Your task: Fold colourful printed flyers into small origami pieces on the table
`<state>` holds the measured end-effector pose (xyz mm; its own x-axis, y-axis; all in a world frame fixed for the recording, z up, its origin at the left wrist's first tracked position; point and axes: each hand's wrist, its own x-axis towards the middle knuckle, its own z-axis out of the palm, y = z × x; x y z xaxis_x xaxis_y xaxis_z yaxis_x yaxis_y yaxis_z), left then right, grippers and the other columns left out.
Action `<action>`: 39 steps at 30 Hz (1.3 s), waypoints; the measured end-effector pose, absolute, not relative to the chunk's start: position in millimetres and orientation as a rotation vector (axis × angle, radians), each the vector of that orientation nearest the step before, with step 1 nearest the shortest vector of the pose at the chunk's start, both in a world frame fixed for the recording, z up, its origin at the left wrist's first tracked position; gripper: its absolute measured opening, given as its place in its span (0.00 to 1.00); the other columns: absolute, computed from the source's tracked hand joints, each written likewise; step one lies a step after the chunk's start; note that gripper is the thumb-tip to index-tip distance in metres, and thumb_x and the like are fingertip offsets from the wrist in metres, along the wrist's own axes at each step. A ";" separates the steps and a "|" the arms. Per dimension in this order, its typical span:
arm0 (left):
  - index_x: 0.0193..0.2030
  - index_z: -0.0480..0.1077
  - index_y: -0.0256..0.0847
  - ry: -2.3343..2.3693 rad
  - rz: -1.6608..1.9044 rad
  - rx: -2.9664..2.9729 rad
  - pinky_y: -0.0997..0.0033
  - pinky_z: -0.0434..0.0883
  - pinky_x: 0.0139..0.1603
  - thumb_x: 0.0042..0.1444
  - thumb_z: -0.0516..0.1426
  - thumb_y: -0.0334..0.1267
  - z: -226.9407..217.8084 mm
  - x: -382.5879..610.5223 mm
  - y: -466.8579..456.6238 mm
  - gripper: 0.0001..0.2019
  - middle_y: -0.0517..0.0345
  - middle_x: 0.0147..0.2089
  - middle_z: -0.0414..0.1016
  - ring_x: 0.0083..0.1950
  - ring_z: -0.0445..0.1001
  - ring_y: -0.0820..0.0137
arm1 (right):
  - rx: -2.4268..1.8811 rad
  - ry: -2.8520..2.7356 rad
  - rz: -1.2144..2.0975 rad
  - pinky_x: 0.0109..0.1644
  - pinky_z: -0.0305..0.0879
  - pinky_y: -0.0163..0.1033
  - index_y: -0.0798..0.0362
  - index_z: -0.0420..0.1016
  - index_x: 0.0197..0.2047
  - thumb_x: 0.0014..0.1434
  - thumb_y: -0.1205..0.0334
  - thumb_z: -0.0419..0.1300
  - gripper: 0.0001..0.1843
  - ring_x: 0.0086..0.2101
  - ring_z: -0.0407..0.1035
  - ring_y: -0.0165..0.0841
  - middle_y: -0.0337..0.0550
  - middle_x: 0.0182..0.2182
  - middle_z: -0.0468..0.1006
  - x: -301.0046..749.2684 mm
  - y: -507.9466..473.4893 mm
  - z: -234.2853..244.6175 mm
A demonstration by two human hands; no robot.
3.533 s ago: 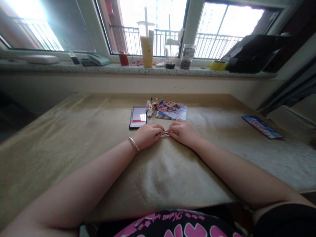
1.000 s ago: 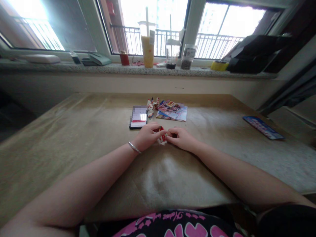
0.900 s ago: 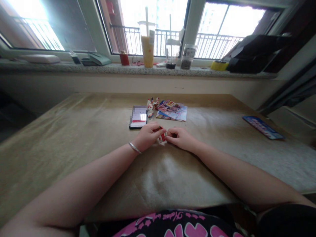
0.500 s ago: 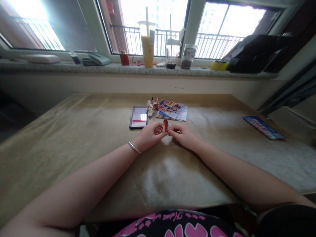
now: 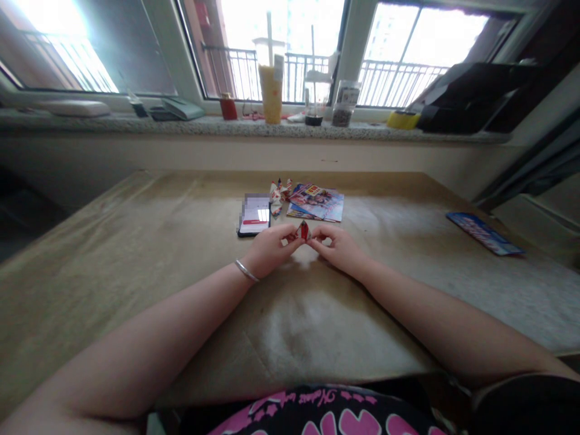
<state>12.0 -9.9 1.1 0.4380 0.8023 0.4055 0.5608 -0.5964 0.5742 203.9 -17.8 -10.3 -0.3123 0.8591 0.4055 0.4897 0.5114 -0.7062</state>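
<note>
Between both hands, just above the table, is a small folded piece of red and green printed paper [image 5: 304,230] with a pointed top. My left hand [image 5: 275,243] pinches its left side between thumb and fingers, and a silver bangle circles that wrist. On the other side, my right hand [image 5: 334,243] grips the paper's right edge in a pinch. Beyond the left hand lies a phone [image 5: 254,216] with a lit screen, its picture partly blurred. Several folded paper pieces [image 5: 280,196] sit beside the phone, next to a small stack of colourful printed sheets [image 5: 324,204].
A blue printed booklet [image 5: 484,233] lies at the right of the table [image 5: 181,223]. On the windowsill [image 5: 199,125] stand a yellow drink cup [image 5: 272,93], a red jar [image 5: 228,107], a clear cup with a straw [image 5: 314,99] and a dark bag [image 5: 471,99].
The folded paper between my hands has changed shape: its tall red strip now looks shorter and wider with a pointed top. My fingers have shifted slightly around it.
</note>
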 end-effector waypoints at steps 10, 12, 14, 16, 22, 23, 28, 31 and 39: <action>0.31 0.71 0.37 1.052 0.944 2.226 0.76 0.63 0.33 0.55 0.55 0.39 0.6 12.5 -6.8 0.09 0.61 0.29 0.72 0.31 0.68 0.74 | -1.029 -2.032 0.412 0.31 0.60 0.34 0.53 0.71 0.29 0.55 0.61 0.59 0.05 0.27 0.65 0.28 0.38 0.24 0.72 205.6 -19.8 -9.5; 0.32 0.72 0.37 1.036 0.949 2.190 0.75 0.64 0.34 0.55 0.55 0.39 0.7 13.0 -6.5 0.08 0.61 0.31 0.74 0.32 0.69 0.73 | -1.021 -2.044 0.360 0.31 0.60 0.34 0.53 0.71 0.28 0.55 0.61 0.59 0.06 0.27 0.65 0.29 0.39 0.24 0.72 205.7 -20.2 -9.6; 0.31 0.72 0.37 1.020 0.954 2.163 0.75 0.66 0.35 0.54 0.56 0.39 0.8 13.0 -6.1 0.07 0.60 0.31 0.75 0.34 0.70 0.72 | -1.025 -2.051 0.296 0.32 0.61 0.35 0.53 0.70 0.27 0.55 0.61 0.59 0.07 0.27 0.66 0.29 0.39 0.24 0.72 205.7 -21.1 -9.5; 0.31 0.72 0.37 1.006 0.956 2.150 0.75 0.67 0.37 0.54 0.57 0.39 0.4 12.5 -5.3 0.07 0.60 0.32 0.76 0.34 0.71 0.72 | -1.040 -2.060 0.237 0.33 0.61 0.35 0.53 0.70 0.27 0.55 0.62 0.59 0.07 0.28 0.66 0.30 0.40 0.24 0.73 205.7 -22.2 -9.4; 0.35 0.74 0.37 0.998 0.920 2.114 0.74 0.69 0.38 0.53 0.58 0.40 -2.8 10.9 -2.2 0.08 0.58 0.35 0.77 0.37 0.73 0.70 | -1.110 -2.095 0.215 0.33 0.61 0.35 0.53 0.71 0.28 0.56 0.62 0.59 0.06 0.29 0.66 0.30 0.40 0.26 0.74 206.2 -23.5 -9.0; 0.35 0.74 0.37 1.000 0.913 2.111 0.74 0.69 0.38 0.53 0.58 0.40 -2.6 10.8 -2.1 0.09 0.58 0.35 0.77 0.37 0.73 0.71 | -1.120 -2.097 0.207 0.33 0.61 0.35 0.53 0.71 0.28 0.56 0.62 0.59 0.06 0.29 0.66 0.30 0.40 0.26 0.74 206.5 -23.3 -8.9; 0.38 0.73 0.37 0.969 1.003 2.173 0.72 0.70 0.42 0.54 0.57 0.42 0.2 10.3 -3.5 0.11 0.56 0.39 0.76 0.40 0.72 0.70 | -1.171 -2.112 0.252 0.34 0.61 0.36 0.53 0.71 0.29 0.56 0.61 0.58 0.07 0.30 0.67 0.31 0.41 0.27 0.74 207.0 -21.7 -8.4; 0.43 0.71 0.36 0.961 1.029 2.120 0.71 0.71 0.43 0.54 0.57 0.39 -1.0 11.1 -3.4 0.12 0.56 0.37 0.75 0.39 0.73 0.71 | -1.217 -2.096 0.395 0.33 0.61 0.35 0.53 0.72 0.30 0.56 0.62 0.57 0.06 0.29 0.67 0.30 0.41 0.27 0.75 205.5 -20.3 -9.5; 0.50 0.67 0.34 1.001 0.858 1.875 0.80 0.62 0.24 0.50 0.60 0.46 -4.6 17.0 -5.5 0.24 0.64 0.27 0.66 0.24 0.65 0.78 | -1.149 -1.963 0.645 0.27 0.60 0.31 0.52 0.65 0.34 0.55 0.60 0.59 0.06 0.22 0.62 0.25 0.33 0.23 0.69 202.9 -20.2 -13.3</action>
<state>17.0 -5.5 -4.6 0.4506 0.8742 0.1808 0.3119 -0.3439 0.8857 202.9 -20.2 -13.3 -0.3080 0.8826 0.3552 0.5000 0.4678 -0.7288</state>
